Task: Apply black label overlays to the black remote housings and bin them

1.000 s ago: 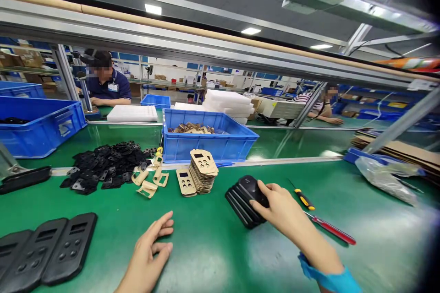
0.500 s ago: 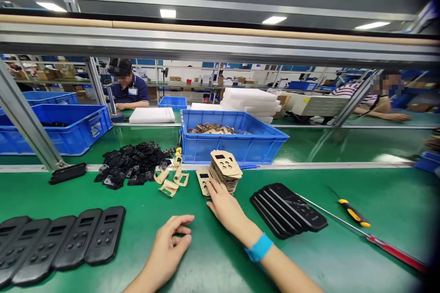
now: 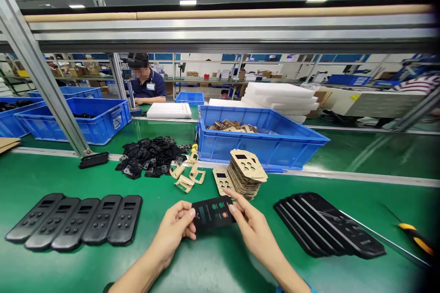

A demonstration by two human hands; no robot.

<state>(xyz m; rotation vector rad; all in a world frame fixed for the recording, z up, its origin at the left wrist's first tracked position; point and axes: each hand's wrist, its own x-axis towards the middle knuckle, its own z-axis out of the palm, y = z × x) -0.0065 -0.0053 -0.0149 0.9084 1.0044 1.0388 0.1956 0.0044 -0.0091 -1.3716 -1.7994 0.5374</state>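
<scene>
Partly, fingers [image 3: 186, 219] cover both ends of the black panel [image 3: 210, 219] (markings illegible).

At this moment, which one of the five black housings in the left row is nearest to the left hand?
The rightmost housing, at the row's end toward the left hand that holds the black panel; the other four lie farther left.

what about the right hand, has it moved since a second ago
Yes, leftward: the right hand, earlier beyond the right end of the blue bin ahead, is now nearer its middle.
</scene>
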